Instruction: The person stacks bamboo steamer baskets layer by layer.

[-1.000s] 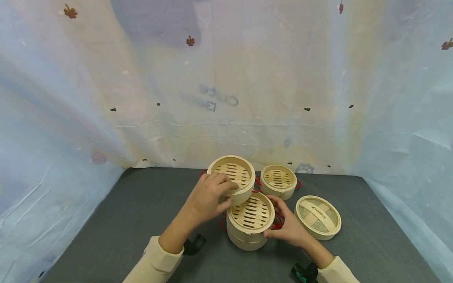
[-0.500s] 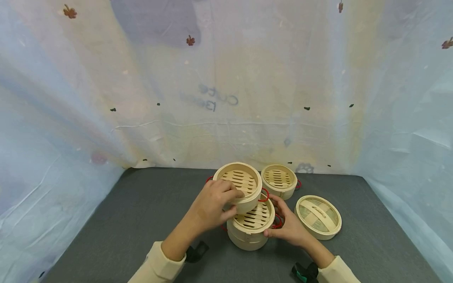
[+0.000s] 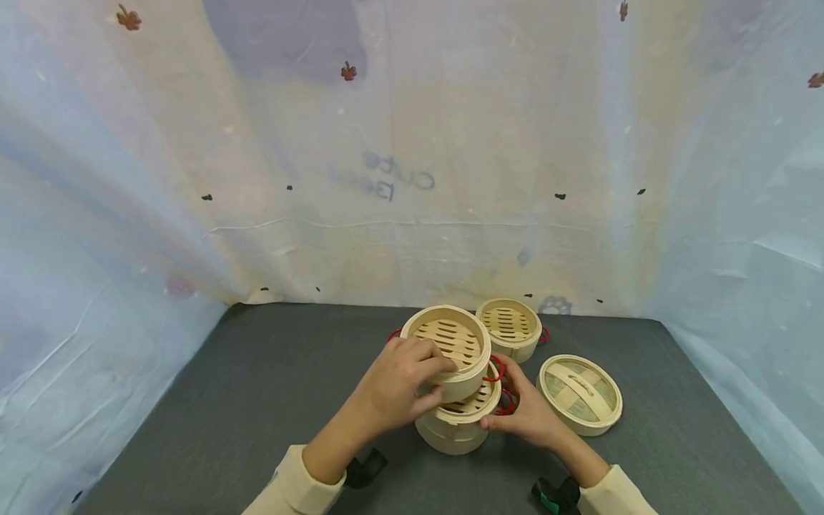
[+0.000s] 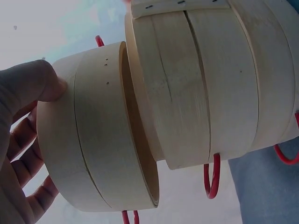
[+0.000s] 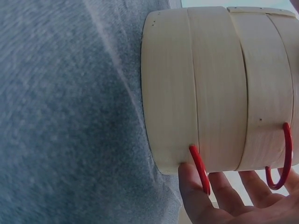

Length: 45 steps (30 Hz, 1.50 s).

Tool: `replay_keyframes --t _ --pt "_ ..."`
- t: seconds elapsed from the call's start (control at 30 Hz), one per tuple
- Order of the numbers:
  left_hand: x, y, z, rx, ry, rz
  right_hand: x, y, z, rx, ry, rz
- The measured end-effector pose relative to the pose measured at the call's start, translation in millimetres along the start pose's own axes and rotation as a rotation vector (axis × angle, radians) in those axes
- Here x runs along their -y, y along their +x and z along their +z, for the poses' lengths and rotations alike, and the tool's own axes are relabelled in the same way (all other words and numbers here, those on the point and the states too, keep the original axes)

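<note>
My left hand (image 3: 402, 383) pinches the near rim of a round bamboo steamer basket (image 3: 450, 342) with a slatted base and red cord loops. This basket is tilted over a stack of bamboo steamer baskets (image 3: 452, 433), covering much of the stack's slatted top. In the left wrist view, the held basket's bottom edge (image 4: 140, 140) lies right at the top rim of the stack (image 4: 229, 88). My right hand (image 3: 526, 405) grips the stack's right side, with thumb and fingers spread around it. The right wrist view shows fingertips (image 5: 192, 189) against the stack's wall beside a red loop.
Behind the stack, slightly right, stands a smaller-looking bamboo steamer basket (image 3: 510, 325). A woven bamboo lid (image 3: 578, 392) with a handle lies to the right of my right hand. The dark grey table (image 3: 257, 400) ends at a pale printed curtain (image 3: 450, 250).
My left hand has brought its steamer basket toward me and to the right, lower over the stack. The right hand keeps its hold on the stack, and the lid stays put.
</note>
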State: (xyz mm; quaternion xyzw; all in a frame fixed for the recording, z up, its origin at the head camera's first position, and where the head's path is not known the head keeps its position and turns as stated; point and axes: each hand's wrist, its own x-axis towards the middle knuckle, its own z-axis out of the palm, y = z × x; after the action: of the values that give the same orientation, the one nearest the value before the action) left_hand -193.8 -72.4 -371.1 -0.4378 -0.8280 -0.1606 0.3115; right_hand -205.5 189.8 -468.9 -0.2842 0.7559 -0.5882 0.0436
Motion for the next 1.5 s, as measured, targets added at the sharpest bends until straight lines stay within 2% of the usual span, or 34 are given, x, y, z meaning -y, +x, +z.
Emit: replay_keyframes --t 0.43,0.8,1.2,1.5 --pt "-6.8 2.1 0.5 0.021 0.004 -0.003 1 1 -2 -0.019 -0.055 0.008" --pt "-11.3 1.5 5.7 0.016 0.008 0.007 2 1 0 0.005 0.030 0.004" --pt "-15.9 0.8 7.8 0.036 -0.024 -0.003 2 0 0 -0.011 0.025 0.003" --pt "-20.5 0.6 8.0 0.040 -0.015 0.016 -2 0 0 0.003 0.053 -0.049"
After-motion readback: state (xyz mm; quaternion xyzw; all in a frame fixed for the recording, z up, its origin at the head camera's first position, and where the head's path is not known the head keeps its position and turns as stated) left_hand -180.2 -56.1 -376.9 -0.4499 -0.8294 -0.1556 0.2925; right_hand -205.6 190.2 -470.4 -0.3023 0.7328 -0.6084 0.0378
